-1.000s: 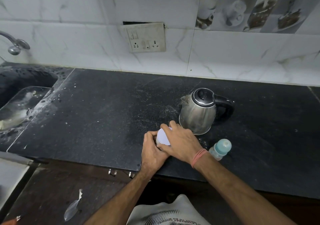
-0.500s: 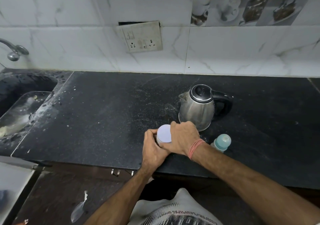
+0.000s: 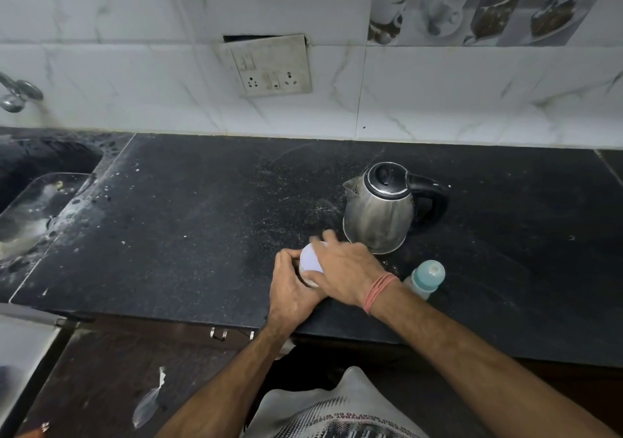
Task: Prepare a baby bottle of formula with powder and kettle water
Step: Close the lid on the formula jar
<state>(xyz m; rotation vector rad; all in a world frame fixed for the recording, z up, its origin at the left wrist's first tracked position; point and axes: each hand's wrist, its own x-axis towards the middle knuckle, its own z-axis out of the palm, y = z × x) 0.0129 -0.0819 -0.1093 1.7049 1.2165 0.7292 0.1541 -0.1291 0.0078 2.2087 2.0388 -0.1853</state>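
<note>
A small powder jar with a white lid (image 3: 310, 258) stands near the front edge of the black counter (image 3: 202, 228). My left hand (image 3: 292, 289) is wrapped around the jar's body. My right hand (image 3: 347, 265) grips the white lid from above and to the right, and its fingers are blurred. The lid looks tilted up toward the left. Just behind the hands stands a steel kettle (image 3: 379, 211) with a black lid and handle, spout to the left. A baby bottle with a teal cap (image 3: 427, 277) stands upright to the right of my right wrist.
A wet sink (image 3: 30, 215) with a tap (image 3: 15, 95) lies at the far left. A switch and socket plate (image 3: 273, 66) hangs on the tiled wall. Powder specks dot the counter left of the kettle.
My right hand has shifted on the lid, its fingers now blurred, and the lid looks more tilted. The left hand stays on the jar. The camera view has dropped slightly.
</note>
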